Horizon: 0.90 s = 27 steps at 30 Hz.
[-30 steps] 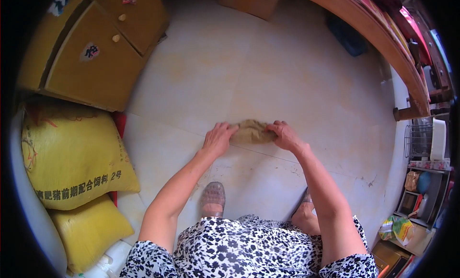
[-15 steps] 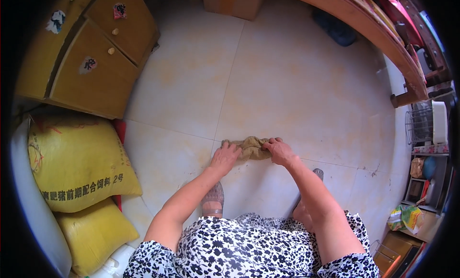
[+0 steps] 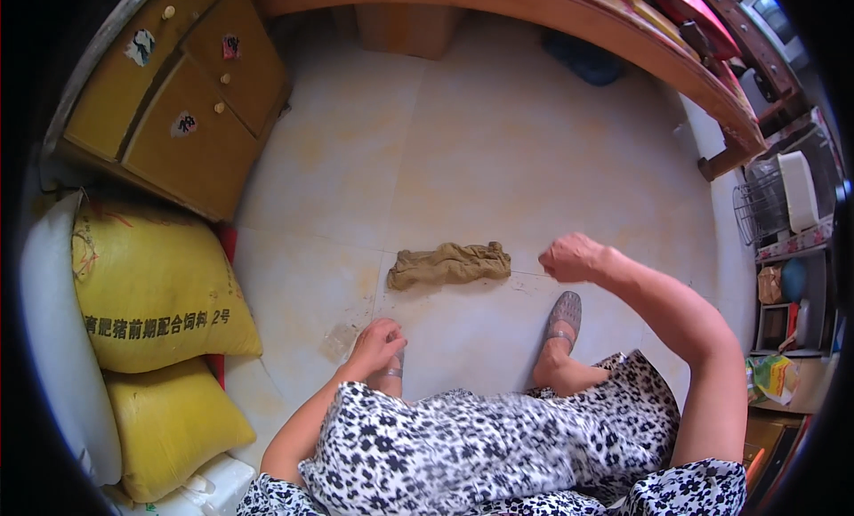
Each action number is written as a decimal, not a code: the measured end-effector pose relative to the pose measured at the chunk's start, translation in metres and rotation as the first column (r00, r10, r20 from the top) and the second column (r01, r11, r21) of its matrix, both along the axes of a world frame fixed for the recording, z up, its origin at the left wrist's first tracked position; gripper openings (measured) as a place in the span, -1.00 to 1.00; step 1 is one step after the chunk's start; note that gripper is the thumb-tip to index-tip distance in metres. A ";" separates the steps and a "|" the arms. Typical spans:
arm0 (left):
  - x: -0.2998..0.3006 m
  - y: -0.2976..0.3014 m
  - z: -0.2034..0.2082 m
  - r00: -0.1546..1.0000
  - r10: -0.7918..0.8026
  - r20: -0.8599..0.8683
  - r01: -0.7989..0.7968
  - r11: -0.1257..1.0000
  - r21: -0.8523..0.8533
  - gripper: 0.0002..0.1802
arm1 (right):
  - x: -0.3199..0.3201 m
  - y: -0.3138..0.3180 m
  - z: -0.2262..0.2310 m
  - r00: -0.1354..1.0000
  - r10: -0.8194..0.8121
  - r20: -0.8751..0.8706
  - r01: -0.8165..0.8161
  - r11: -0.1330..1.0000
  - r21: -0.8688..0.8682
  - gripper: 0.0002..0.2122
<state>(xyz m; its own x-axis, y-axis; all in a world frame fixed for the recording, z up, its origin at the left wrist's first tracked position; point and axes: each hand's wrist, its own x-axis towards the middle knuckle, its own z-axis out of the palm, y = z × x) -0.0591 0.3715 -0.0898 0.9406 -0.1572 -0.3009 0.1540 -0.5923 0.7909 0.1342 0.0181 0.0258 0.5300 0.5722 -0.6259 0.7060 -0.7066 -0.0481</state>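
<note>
A brown-olive cloth point(image 3: 449, 265) lies bunched into a long strip on the pale tiled floor, and neither hand touches it. My right hand point(image 3: 576, 256) is off to the right of the cloth, above the floor, its fingers curled in; whatever they may hold is hidden. Below and left of the cloth, my left hand point(image 3: 381, 342) hangs over my left shoe with loosely bent fingers and nothing visible in it. My right shoe point(image 3: 564, 316), a grey one, stands on the tiles under the right forearm.
Two full yellow sacks point(image 3: 169, 289) are stacked at the left, below a wooden cabinet point(image 3: 191, 133). A wooden furniture edge point(image 3: 658, 58) curves across the far right. A cardboard box point(image 3: 405, 31) and a dark blue bag point(image 3: 583, 58) sit at the back. Shelves with a wire basket point(image 3: 756, 200) line the right.
Both hands have let go of the cloth. The left hand has drawn back toward my left foot; the right has moved right. The cloth stays on the floor, and the view has shifted.
</note>
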 end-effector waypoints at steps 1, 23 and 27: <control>-0.003 -0.004 0.005 0.993 -0.011 -0.121 0.003 0.998 -0.062 -0.81 | -0.020 -0.014 0.012 0.997 -0.066 -0.045 0.067 0.997 0.031 -0.84; 0.013 -0.062 0.136 0.736 -0.583 -0.343 0.518 0.812 -0.270 -0.57 | -0.208 -0.056 0.037 0.649 -0.316 -0.692 0.668 0.672 0.319 -0.72; 0.040 -0.095 0.136 0.670 -0.564 -0.483 0.571 0.807 -0.150 -0.66 | -0.200 -0.057 0.047 0.598 -0.408 -0.689 0.709 0.671 0.218 -0.72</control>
<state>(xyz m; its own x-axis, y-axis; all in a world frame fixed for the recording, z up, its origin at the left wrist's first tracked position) -0.0189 0.2767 0.0460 0.3977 -0.6045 -0.6902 0.1406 -0.7032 0.6969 -0.0657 -0.0392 0.0732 0.4890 0.5548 -0.6731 -0.0964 -0.7326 -0.6739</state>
